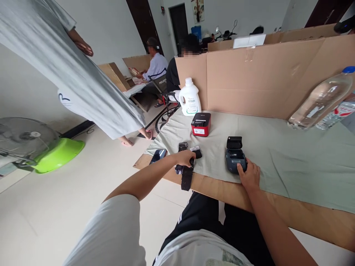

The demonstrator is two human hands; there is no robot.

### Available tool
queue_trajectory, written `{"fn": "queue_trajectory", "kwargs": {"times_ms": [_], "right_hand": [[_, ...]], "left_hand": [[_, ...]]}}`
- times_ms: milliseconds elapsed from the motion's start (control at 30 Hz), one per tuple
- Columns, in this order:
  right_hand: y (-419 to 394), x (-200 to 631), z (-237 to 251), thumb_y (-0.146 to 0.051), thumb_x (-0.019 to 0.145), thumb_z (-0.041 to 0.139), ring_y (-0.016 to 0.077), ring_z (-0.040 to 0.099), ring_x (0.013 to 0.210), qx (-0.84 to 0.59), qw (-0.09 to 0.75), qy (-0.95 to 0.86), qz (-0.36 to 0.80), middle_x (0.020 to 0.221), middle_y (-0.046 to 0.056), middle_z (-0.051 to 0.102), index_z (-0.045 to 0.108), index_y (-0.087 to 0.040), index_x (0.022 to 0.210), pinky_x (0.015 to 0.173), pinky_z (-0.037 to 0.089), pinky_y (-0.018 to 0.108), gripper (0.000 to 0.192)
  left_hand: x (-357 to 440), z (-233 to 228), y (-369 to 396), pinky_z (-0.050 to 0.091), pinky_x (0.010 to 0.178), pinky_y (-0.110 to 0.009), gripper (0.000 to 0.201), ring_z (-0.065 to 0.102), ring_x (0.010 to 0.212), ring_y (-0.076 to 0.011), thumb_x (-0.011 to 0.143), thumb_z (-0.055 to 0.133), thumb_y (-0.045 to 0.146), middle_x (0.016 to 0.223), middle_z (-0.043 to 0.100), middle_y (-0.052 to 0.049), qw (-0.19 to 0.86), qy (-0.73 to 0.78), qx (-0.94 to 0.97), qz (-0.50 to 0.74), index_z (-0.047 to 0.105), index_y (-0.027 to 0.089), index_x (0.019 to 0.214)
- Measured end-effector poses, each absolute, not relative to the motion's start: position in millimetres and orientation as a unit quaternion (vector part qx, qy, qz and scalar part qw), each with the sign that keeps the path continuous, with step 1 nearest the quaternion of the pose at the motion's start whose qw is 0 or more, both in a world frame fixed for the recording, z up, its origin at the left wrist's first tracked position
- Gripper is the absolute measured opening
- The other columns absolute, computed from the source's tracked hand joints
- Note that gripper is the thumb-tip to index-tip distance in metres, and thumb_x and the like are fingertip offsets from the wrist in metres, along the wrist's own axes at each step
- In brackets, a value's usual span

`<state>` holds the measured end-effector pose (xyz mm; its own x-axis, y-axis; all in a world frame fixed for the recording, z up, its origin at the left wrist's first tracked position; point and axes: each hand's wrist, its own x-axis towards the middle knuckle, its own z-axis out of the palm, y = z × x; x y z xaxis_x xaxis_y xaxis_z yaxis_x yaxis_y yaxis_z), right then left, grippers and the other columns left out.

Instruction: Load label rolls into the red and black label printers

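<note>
My right hand (250, 174) grips the near right side of a small dark blue portable printer (233, 162), its thumb on the front face. The printer's black lid (234, 142) stands raised. To the left, my left hand (185, 158) has its fingers curled down over a heap of black items; what they pinch is hidden. A black strap (186, 180) hangs over the table edge below that hand. Beside its fingertips lies a small black piece with a white label (196, 152). Crinkled black wrapping (182, 146) lies just beyond the hand. A phone (158, 156) rests left of my wrist.
A red box with a black top (201, 125) and a white jug (190, 98) stand at the back of the cloth-covered table (260, 147). A cardboard screen (249, 81) and large plastic bottles (323, 98) border it. A person in grey (91, 77) stands left, near a fan (26, 135).
</note>
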<state>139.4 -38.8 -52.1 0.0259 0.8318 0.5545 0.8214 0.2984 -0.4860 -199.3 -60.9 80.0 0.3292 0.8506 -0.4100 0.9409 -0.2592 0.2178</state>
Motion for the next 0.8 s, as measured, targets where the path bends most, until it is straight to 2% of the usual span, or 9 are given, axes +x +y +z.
{"fn": "queue_trajectory", "kwargs": {"times_ms": [67, 133, 233, 300, 400, 500, 633, 733, 800], "right_hand": [[-39, 139, -52, -0.059, 0.088, 0.036, 0.0301, 0.052, 0.094, -0.589, 0.405, -0.700, 0.000, 0.100, 0.019, 0.061, 0.056, -0.008, 0.117, 0.089, 0.040, 0.048, 0.062], [-40, 139, -51, -0.060, 0.088, 0.035, 0.0299, 0.052, 0.093, -0.589, 0.404, -0.700, -0.002, 0.098, 0.019, 0.062, 0.056, -0.008, 0.116, 0.088, 0.040, 0.048, 0.063], [-41, 138, -50, -0.061, 0.088, 0.034, 0.0296, 0.052, 0.093, -0.591, 0.407, -0.697, 0.000, 0.098, 0.018, 0.062, 0.056, -0.009, 0.116, 0.088, 0.040, 0.048, 0.063], [-41, 138, -49, -0.062, 0.088, 0.034, 0.0295, 0.053, 0.093, -0.592, 0.410, -0.694, 0.001, 0.098, 0.018, 0.062, 0.056, -0.009, 0.115, 0.088, 0.041, 0.048, 0.064], [-42, 137, -49, -0.062, 0.088, 0.034, 0.0293, 0.053, 0.093, -0.596, 0.408, -0.692, 0.011, 0.099, 0.018, 0.062, 0.057, -0.009, 0.115, 0.088, 0.041, 0.048, 0.064], [-43, 137, -48, -0.062, 0.088, 0.034, 0.0294, 0.053, 0.095, -0.601, 0.404, -0.689, 0.024, 0.100, 0.017, 0.062, 0.056, -0.009, 0.116, 0.088, 0.041, 0.048, 0.063], [-44, 136, -48, -0.061, 0.088, 0.036, 0.0295, 0.052, 0.095, -0.602, 0.406, -0.687, 0.024, 0.100, 0.018, 0.061, 0.056, -0.008, 0.116, 0.088, 0.042, 0.048, 0.063], [-45, 135, -47, -0.060, 0.088, 0.039, 0.0292, 0.051, 0.097, -0.593, 0.421, -0.686, 0.019, 0.102, 0.018, 0.061, 0.055, -0.009, 0.117, 0.089, 0.042, 0.048, 0.061], [-46, 134, -44, -0.059, 0.086, 0.044, 0.0291, 0.051, 0.099, -0.583, 0.443, -0.680, 0.018, 0.104, 0.017, 0.060, 0.052, -0.010, 0.121, 0.090, 0.042, 0.048, 0.060]], "left_hand": [[-198, 76, -65, 0.040, 0.083, -0.027, 0.043, 0.057, 0.103, -0.0256, 0.058, 0.078, 0.026, 0.105, 0.065, -0.005, 0.162, 0.584, 0.788, -0.108, 0.065, 0.022, 0.099], [-195, 80, -60, 0.041, 0.081, -0.026, 0.040, 0.057, 0.102, -0.0251, 0.059, 0.079, 0.037, 0.103, 0.065, -0.004, 0.164, 0.604, 0.774, -0.098, 0.065, 0.022, 0.092], [-190, 88, -41, 0.043, 0.075, -0.026, 0.032, 0.060, 0.092, -0.0215, 0.076, 0.064, 0.049, 0.099, 0.066, -0.005, 0.167, 0.670, 0.722, -0.043, 0.064, 0.020, 0.090], [-184, 87, -27, 0.044, 0.079, -0.026, 0.025, 0.060, 0.098, -0.0214, 0.087, 0.052, 0.038, 0.108, 0.065, -0.007, 0.121, 0.719, 0.684, -0.018, 0.061, 0.019, 0.100], [-178, 75, -10, 0.041, 0.092, -0.030, 0.028, 0.052, 0.117, -0.0250, 0.085, 0.054, 0.020, 0.124, 0.058, -0.012, 0.087, 0.745, 0.660, -0.043, 0.056, 0.016, 0.112], [-178, 60, -3, 0.041, 0.094, -0.034, 0.030, 0.051, 0.118, -0.0294, 0.077, 0.063, 0.020, 0.122, 0.060, -0.014, 0.123, 0.736, 0.661, -0.076, 0.059, 0.014, 0.106], [-175, 57, 0, 0.044, 0.089, -0.035, 0.026, 0.056, 0.112, -0.0298, 0.075, 0.065, 0.022, 0.114, 0.063, -0.014, 0.161, 0.728, 0.662, -0.079, 0.061, 0.013, 0.098], [-158, 66, 2, 0.048, 0.080, -0.030, 0.028, 0.062, 0.099, -0.0248, 0.076, 0.064, 0.026, 0.106, 0.065, -0.011, 0.223, 0.695, 0.681, -0.059, 0.060, 0.014, 0.101], [-137, 73, 4, 0.049, 0.072, -0.027, 0.030, 0.064, 0.088, -0.0198, 0.077, 0.064, 0.029, 0.099, 0.066, -0.006, 0.331, 0.624, 0.707, -0.028, 0.060, 0.016, 0.103]]}}
